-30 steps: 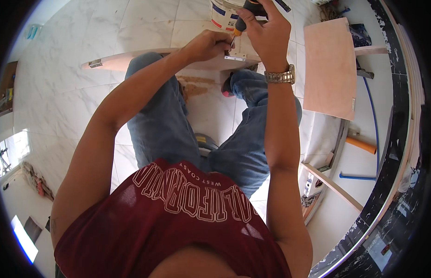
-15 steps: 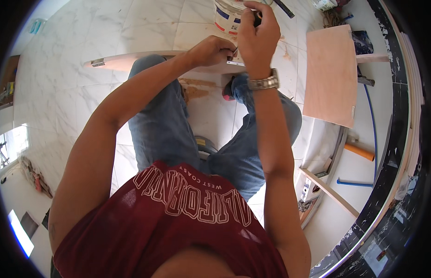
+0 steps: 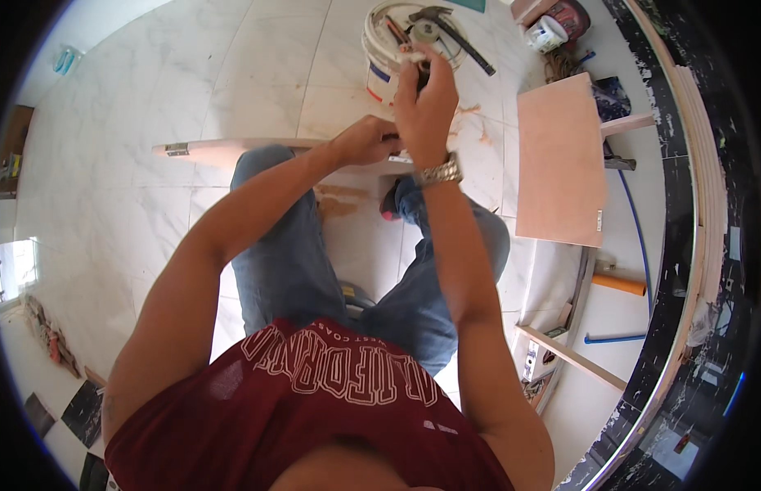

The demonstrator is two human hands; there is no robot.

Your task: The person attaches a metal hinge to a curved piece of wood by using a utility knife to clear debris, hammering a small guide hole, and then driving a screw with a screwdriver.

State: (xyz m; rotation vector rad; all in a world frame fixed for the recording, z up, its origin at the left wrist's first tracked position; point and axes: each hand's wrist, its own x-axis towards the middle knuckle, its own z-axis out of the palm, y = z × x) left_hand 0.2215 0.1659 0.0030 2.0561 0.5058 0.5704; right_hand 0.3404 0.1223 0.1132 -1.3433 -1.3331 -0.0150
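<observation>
A wooden panel (image 3: 215,152) stands on edge across my knees, with a metal hinge (image 3: 177,149) at its left end. Another metal hinge (image 3: 401,159) is on the same edge, close to my hands. My left hand (image 3: 365,141) is closed at this second hinge, its fingertips pinched; what they pinch is mostly hidden. Just above and to the right, my right hand (image 3: 428,106) wraps round the dark handle of what looks like a screwdriver (image 3: 423,75). Its tip is hidden behind the hands.
Beyond my hands stands a white bucket (image 3: 379,72) with a hammer (image 3: 454,37) and other tools on top. At right lies a second wooden panel (image 3: 560,159), near an orange pipe (image 3: 617,284), a blue hose (image 3: 638,221) and a wooden strip (image 3: 572,358).
The view has tilted, bringing more of the bucket and its tools into sight. Both hands stay together at the panel's hinge, the right still gripping the dark handle.
</observation>
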